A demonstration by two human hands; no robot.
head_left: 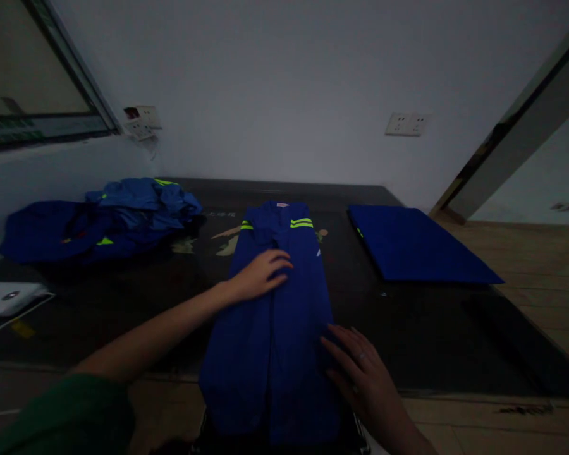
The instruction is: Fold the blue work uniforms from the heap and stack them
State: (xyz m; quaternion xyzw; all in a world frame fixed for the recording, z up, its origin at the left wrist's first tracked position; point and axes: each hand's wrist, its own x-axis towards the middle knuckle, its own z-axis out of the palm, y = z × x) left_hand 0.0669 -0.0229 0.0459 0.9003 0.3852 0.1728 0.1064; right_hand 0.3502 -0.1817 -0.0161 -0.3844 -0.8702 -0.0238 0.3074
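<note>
A blue work jacket [298, 354] with yellow-green stripes lies folded into a long strip, collar at the far end. Its near end reaches past the front edge of the dark table [171, 328]. Flat on the jacket's middle, just below the collar, rests my left hand [263, 275] with fingers apart. My right hand [355, 366], fingers stretched out, touches the jacket's right edge near the front of the table. Neither hand grips the cloth.
Crumpled blue clothes [99, 221] are heaped at the left. To the right lies a flat blue folded garment [422, 243]. A white device [12, 297] with a cable sits at the left edge. Behind the table stands a wall with sockets [405, 124].
</note>
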